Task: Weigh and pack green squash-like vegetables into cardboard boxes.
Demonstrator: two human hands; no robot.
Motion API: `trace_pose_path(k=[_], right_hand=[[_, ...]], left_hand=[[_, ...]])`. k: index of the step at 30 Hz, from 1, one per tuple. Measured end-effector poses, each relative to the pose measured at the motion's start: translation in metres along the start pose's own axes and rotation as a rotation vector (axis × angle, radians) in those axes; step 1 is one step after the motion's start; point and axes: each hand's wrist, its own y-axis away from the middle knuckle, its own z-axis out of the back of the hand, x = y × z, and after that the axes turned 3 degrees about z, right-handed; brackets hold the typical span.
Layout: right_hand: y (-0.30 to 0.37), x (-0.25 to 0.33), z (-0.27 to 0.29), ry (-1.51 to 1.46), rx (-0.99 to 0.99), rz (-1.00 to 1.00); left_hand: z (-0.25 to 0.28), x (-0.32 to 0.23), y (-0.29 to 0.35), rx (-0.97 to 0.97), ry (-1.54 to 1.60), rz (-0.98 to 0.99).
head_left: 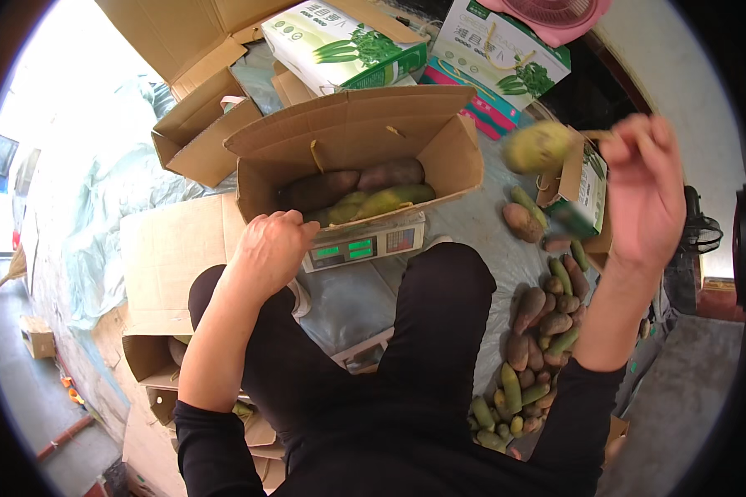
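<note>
An open cardboard box [352, 124] stands on a digital scale [365, 247] with a lit green display. Inside lie several radishes [394, 199], some green and some brownish. My left hand [269, 248] is closed over the near left edge of the box, fingers curled on the rim. Raised at the right, my right hand [645, 178] pinches the thin tail of a yellowish-green radish [539, 147], blurred by motion. That radish hangs out to the left of the hand, apart from the box.
Loose radishes [530, 331] lie in a long pile on plastic sheeting at my right. Printed cartons [344, 50] and a pink fan [555, 16] stand at the back. Another open box [199, 128] is at the far left. A flattened cardboard [178, 257] lies beside my left knee.
</note>
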Motion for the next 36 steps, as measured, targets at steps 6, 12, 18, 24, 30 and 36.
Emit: trace_pose_path(k=[6,12,18,24,30,36], right_hand=[[-0.029,-0.060,-0.057,-0.084,0.093,-0.133],[-0.012,-0.168,-0.060,0.015,-0.106,-0.424],[0.011,-0.176,-0.010,0.205,-0.223,-0.483],[0.087,-0.145,0.062,0.288,-0.331,-0.464],[0.228,-0.173,0.136,0.400,-0.540,-0.690],[0.390,-0.204,0.145,0.492,-0.642,-1.122]], left_hand=[[0.002,-0.002,-0.003,-0.007,0.030,0.003],[0.002,0.000,-0.005,-0.037,0.130,0.006],[-0.003,0.002,-0.004,-0.052,0.172,0.027],[-0.008,0.001,-0.011,-0.031,0.156,0.047],[-0.008,-0.002,-0.018,-0.003,0.140,0.084],[-0.012,0.000,-0.019,-0.038,0.181,0.064]])
